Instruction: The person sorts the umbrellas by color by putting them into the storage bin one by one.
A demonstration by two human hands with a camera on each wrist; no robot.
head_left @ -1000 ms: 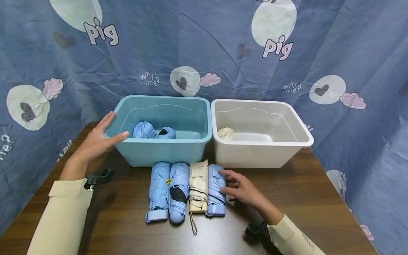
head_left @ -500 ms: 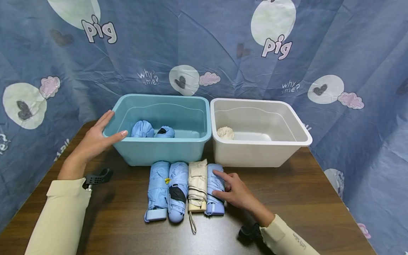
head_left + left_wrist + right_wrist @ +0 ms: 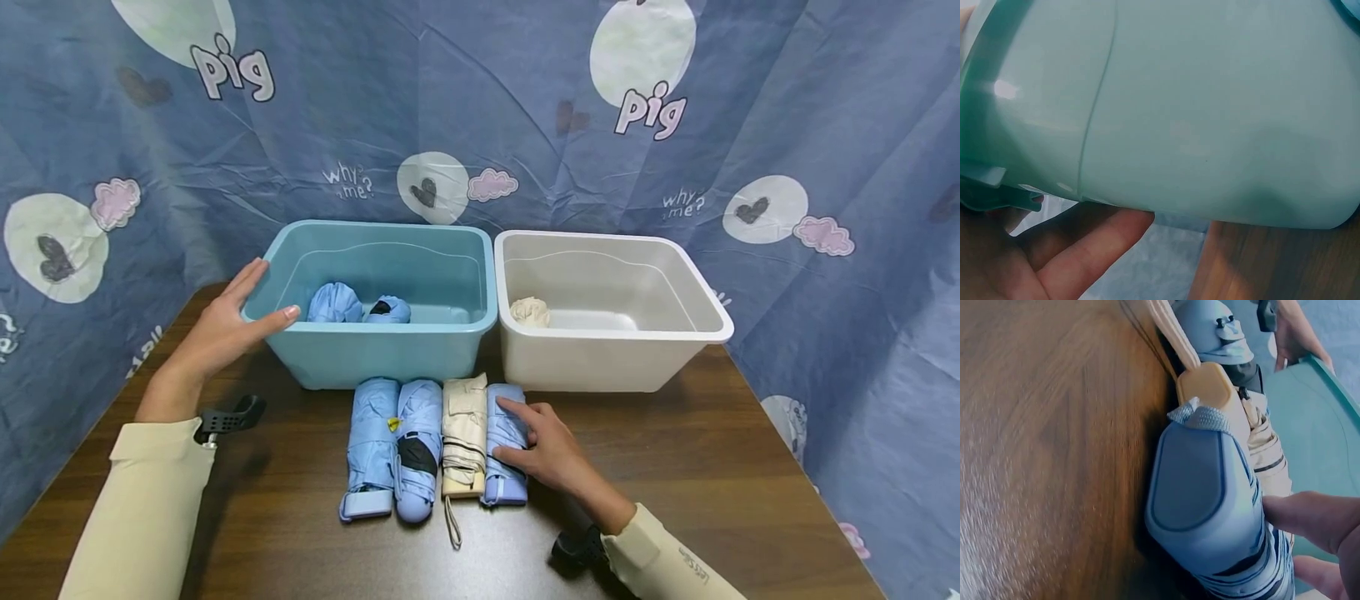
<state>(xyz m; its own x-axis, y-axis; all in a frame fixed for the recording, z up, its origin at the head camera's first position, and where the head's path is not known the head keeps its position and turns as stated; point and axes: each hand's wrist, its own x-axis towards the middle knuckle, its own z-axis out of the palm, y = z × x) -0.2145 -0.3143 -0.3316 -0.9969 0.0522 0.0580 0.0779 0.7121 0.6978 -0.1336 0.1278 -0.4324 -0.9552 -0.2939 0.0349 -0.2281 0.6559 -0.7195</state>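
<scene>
Cream sleeves, the right one bearing dark lettering, end at black wrist straps.

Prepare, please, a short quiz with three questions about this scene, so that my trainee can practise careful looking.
1. How many folded umbrellas lie side by side on the table, in front of the bins?
2. True or false: the left hand touches the teal bin.
3. Which umbrella in the row lies partly beneath the right hand?

Key:
1. Four.
2. True.
3. The rightmost blue umbrella, beside the cream one.
</scene>
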